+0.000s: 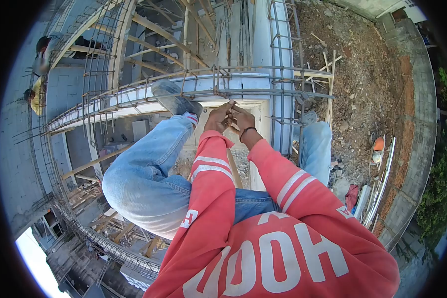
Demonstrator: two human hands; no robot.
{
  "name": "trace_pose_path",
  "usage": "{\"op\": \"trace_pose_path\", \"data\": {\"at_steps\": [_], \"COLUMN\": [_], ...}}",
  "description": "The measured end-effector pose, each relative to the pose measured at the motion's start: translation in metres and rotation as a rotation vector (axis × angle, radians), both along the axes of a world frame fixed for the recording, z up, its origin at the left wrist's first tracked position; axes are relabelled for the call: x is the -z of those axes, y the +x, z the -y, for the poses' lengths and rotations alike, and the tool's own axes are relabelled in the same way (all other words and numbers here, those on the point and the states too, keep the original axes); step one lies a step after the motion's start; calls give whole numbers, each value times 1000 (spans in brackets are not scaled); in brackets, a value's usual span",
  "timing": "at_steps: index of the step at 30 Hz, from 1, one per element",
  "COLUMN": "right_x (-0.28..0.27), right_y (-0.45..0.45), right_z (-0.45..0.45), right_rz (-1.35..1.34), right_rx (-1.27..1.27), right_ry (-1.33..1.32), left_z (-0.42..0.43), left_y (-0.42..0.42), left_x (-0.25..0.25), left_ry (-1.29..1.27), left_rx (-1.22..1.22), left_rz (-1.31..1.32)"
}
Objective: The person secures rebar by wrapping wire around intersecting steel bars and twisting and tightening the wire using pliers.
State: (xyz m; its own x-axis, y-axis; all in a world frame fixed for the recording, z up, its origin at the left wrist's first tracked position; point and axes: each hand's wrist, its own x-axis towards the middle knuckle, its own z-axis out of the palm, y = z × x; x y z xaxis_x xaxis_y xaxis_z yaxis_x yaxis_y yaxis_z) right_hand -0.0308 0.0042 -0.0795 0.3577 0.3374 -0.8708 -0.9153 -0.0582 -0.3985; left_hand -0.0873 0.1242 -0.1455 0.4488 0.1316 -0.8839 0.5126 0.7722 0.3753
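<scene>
My left hand (217, 119) and my right hand (243, 119) meet just below a long steel rebar cage (183, 89). The fingers of both are bent and pinched together near the lower bar. What they hold, if anything, is too small to make out. A dark band circles my right wrist. Behind my fingers runs a pale beam (248, 81) inside the cage. My left shoe (176, 98) rests against this cage, left of my hands.
A second rebar cage (281, 59) crosses at the right, beside my right leg (315, 149). Open drops show below the beams. Timber props (159, 35) stand at upper left. Rubble ground (342, 74) lies far right, bordered by a block wall (414, 124). Other people (36, 97) are at far left.
</scene>
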Motion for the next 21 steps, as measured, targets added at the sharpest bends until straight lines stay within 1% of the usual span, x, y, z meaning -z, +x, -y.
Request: {"op": "trace_pose_path", "data": {"at_steps": [1, 3, 4, 5, 6, 7, 8, 9, 11, 12, 13, 14, 15, 16, 17, 18, 19, 21], "right_x": [2, 5, -28, -81, -119, -142, -144, -139, -142, -137, -126, -115, -104, -95, -87, -84, -86, -90], "right_y": [-8, -29, -28, -17, -7, 4, 18, 36, 69, 82, 92, 97, 100, 100, 102, 102, 102, 102], "right_z": [8, 28, 45, 64, 80, 96, 116, 135, 157, 167, 175, 178, 178, 175, 174, 169, 165, 160], "right_rz": [3, 1142, 1154, 1160, 1224, 1286, 1497, 1652, 1732, 1741, 1774, 1802, 1807, 1689, 1571, 1495, 1497, 1501], "right_rx": [9, -489, -504, -525, -481, -438, -346, -265, -218, -227, -315, -400, -399, -416, -435, -375, -386, -341], "right_ry": [-1, -327, -179, -28, -110, -187, -292, -428, -662, -642, -607, -575, -564, -499, -437, -437, -431, -565], "left_z": [4, 14, 19, 25, 32, 40, 49, 56, 62, 61, 56, 46, 36, 34, 39, 44, 49, 57], "left_y": [1, 3, 8, 16, 26, 34, 43, 46, 52, 49, 43, 33, 26, 9, 1, -6, -12, -8], "left_x": [0, 1, 0, -1, -10, -22, -46, -49, -54, -52, -36, -10, 3, 1, 0, 1, -6, -13], "left_ry": [168, 563, 780, 991, 1156, 1233, 1267, 1264, 1301, 1301, 1303, 777, 245, 44, 47, -123, -294, -276], "left_rx": [28, 102, 156, 208, 232, 219, 184, 169, 151, 144, 129, -92, -288, -317, -325, -407, -488, -483], "left_rz": [-37, -127, -182, -255, -335, -403, -490, -504, -531, -422, -432, -193, 49, 216, 218, 295, 370, 385]}}
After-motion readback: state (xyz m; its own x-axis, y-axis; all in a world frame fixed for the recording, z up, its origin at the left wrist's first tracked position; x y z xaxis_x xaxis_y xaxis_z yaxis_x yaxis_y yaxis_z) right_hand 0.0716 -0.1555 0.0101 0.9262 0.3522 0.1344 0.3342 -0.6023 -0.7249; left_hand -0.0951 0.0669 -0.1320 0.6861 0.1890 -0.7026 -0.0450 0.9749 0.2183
